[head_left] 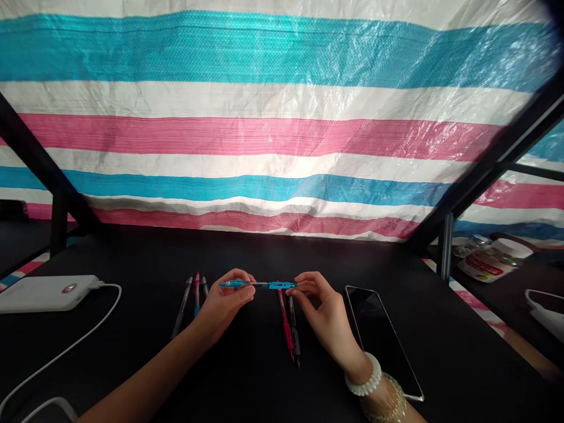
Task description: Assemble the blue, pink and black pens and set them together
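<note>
A blue pen (277,285) lies level between my two hands, above the black table. My left hand (227,299) pinches its left part between thumb and fingers. At its right end, the fingertips of my right hand (321,302) close on the pen. Below and between the hands, a pink-red pen (285,323) and a dark grey pen (294,332) rest side by side on the table. Left of my left hand lie several more pens, among them a grey one (181,308) and a red and blue one (197,291), partly hidden by the hand.
A black phone (381,335) lies right of my right hand. A white power bank (48,292) with a white cable (99,329) is at the left. Black frame bars (480,158) slant up on both sides, with a striped sheet (264,135) behind. A labelled jar (493,261) stands far right.
</note>
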### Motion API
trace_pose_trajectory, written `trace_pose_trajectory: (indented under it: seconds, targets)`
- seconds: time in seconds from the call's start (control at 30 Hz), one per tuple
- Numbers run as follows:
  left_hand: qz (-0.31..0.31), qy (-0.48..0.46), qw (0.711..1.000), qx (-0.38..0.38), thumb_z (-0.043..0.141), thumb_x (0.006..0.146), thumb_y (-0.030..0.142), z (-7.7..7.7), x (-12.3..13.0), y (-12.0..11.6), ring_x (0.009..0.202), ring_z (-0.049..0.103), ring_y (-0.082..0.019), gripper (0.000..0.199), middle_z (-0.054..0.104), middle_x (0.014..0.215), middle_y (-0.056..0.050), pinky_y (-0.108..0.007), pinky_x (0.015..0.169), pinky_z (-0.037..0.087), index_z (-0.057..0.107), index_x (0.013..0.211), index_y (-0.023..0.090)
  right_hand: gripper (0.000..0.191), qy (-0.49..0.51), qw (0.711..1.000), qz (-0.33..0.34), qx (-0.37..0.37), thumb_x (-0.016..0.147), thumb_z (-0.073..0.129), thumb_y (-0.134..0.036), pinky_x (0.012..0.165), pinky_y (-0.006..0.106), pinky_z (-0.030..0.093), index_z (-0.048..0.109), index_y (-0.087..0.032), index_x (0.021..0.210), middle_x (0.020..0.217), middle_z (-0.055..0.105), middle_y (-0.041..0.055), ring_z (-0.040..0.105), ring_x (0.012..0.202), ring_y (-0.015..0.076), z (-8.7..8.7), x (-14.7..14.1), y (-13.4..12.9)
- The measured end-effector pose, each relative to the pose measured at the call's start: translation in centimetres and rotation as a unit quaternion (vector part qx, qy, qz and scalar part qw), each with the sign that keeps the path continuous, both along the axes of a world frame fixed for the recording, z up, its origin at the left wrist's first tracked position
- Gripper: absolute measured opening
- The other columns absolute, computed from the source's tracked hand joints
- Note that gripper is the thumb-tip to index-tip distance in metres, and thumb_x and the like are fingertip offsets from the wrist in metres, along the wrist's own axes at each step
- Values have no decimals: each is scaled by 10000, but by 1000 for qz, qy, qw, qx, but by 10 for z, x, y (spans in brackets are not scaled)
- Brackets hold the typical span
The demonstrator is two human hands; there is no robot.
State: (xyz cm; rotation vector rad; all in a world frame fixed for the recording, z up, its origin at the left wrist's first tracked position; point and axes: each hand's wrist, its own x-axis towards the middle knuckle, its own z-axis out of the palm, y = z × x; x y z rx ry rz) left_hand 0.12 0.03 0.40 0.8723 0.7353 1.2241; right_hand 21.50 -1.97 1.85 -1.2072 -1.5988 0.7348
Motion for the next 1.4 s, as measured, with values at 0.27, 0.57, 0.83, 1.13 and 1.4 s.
trace_pose_trajectory:
  seconds: [0.27, 0.57, 0.83, 1.13, 1.4]
  targets:
    - [-8, -6, 1000, -3, 797, 723, 174, 0, 0, 0, 707, 553, -74, 165, 623, 904, 6, -199, 702, 460, 650, 796, 190, 162, -43, 999, 26, 14, 948, 561, -354, 613, 262, 457, 617, -213, 892, 790, 682, 19, 624, 691, 170, 5, 2, -6]
    - [9, -16, 1000, -21, 827, 678, 196, 2, 1, -1, 682, 552, -74, 197, 638, 864, 4, -208, 690, 462, 665, 788, 185, 153, -70, 996, 42, 18, 927, 601, -353, 665, 280, 473, 607, -225, 1011, 839, 676, 18, 617, 729, 181, 2, 1, -4]
    - [7, -19, 1000, -15, 843, 653, 184, 1, 2, 0, 699, 569, -83, 215, 644, 853, 0, -206, 689, 468, 671, 782, 180, 296, -141, 988, 52, 37, 1011, 436, -363, 609, 282, 408, 583, -214, 801, 731, 564, 16, 538, 665, 168, 4, 2, -7]
    - [10, -16, 1000, -11, 846, 661, 220, 0, 1, 1, 663, 542, -82, 188, 614, 754, 4, -208, 675, 454, 693, 754, 161, 250, -208, 970, 74, 99, 1013, 429, -303, 640, 301, 405, 560, -212, 821, 770, 561, 35, 514, 722, 190, 4, 0, -10]
    - [8, -25, 1000, 10, 849, 644, 236, -3, 0, 1, 674, 524, -98, 189, 608, 787, -7, -235, 676, 433, 694, 721, 162, 354, -231, 962, 112, 96, 1029, 361, -273, 593, 292, 342, 428, -213, 687, 688, 494, 11, 465, 665, 170, 2, -1, -10]
